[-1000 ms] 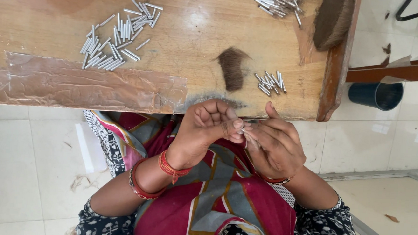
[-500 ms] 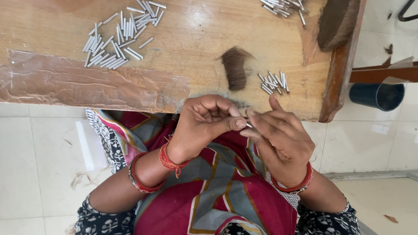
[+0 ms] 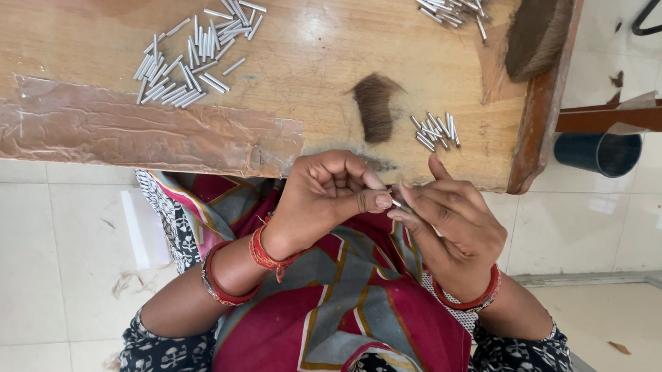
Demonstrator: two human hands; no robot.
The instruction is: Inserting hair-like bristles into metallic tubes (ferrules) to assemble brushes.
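While pinching together on one small metal tube [image 3: 396, 204] | left hand [image 3: 330, 201], right hand [image 3: 451, 224] are meeting just off surface [image 3: 316, 55] near edge | bristle tuft [image 3: 374, 108], tube piles [image 3: 194, 47] are lying within reach.

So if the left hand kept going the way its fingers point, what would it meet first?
The right hand: the left hand points straight at it, fingertips already about touching over a small silvery piece.

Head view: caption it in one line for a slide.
Both hands, left hand and right hand, pinch a small metal tube beside a wooden table.
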